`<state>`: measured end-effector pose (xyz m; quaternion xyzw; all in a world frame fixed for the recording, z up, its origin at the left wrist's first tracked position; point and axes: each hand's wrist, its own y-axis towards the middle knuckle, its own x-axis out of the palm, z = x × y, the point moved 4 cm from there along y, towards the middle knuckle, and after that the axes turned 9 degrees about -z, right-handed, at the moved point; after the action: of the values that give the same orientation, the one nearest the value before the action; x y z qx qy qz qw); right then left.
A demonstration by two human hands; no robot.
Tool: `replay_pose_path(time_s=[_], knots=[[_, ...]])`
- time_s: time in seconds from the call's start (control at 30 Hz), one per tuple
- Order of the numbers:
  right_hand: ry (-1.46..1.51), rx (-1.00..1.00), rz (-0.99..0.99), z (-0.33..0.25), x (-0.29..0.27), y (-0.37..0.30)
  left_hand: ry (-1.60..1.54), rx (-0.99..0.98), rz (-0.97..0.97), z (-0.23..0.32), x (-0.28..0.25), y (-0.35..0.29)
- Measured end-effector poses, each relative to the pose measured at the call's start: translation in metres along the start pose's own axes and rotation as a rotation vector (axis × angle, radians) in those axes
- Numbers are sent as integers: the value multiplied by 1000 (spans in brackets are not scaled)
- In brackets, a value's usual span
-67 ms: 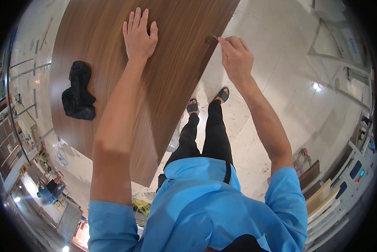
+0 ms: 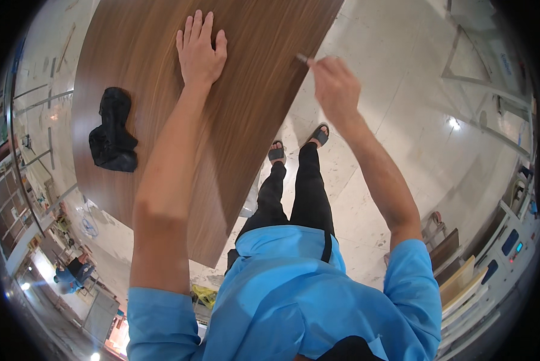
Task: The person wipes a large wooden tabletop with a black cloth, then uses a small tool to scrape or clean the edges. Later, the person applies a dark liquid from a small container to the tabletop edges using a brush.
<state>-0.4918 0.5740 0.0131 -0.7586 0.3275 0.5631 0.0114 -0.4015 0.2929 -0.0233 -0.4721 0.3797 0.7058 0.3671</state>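
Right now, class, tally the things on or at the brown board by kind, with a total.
Boards: 1, the wooden board
Black cloths: 1, the black cloth
Hands: 2, left hand flat on it, right hand at its edge
Small tools: 1, the thin tool
Total: 5

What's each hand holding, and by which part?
The right hand pinches a small thin tool by its rear end, tip at the wood-grain panel edge; its kind is unclear. The left hand holds nothing, resting flat on the panel.

Left hand [image 2: 201, 51] flat, palm down, on brown wood-grain panel [image 2: 150, 120]. Right hand [image 2: 335, 84] pinches small thin tool [image 2: 302, 58] at panel's right edge. Black cloth [image 2: 112, 133] lies on panel, left.
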Motion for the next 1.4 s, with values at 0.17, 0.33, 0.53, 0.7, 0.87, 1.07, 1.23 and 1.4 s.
replay_pose_path(time_s=[0.17, 0.33, 0.53, 0.7, 0.87, 1.07, 1.23, 1.4], knots=[[147, -184, -239, -90, 6, -104, 0, 23, 9, -5, 6, 3], [287, -131, -237, -105, -2, -100, 39, -22, -29, -3, 6, 15], [213, 210, 297, 4, 8, -24, 5, 70, 39, -5, 5, 9], [330, -48, 22, -92, 29, -102, 13, 11, -67, -8, 3, 21], [781, 124, -167, -147, 19, -174, 38, 116, -333, 71, -20, -29], [732, 774, 75, -56, 7, -217, -11, 365, -507, 129, -12, -98], [796, 778, 223, 2, 20, -177, -3, 405, -363, 155, 50, 42], [700, 623, 496, 74, 36, -36, -35, 366, -259, 172, 68, 134]])
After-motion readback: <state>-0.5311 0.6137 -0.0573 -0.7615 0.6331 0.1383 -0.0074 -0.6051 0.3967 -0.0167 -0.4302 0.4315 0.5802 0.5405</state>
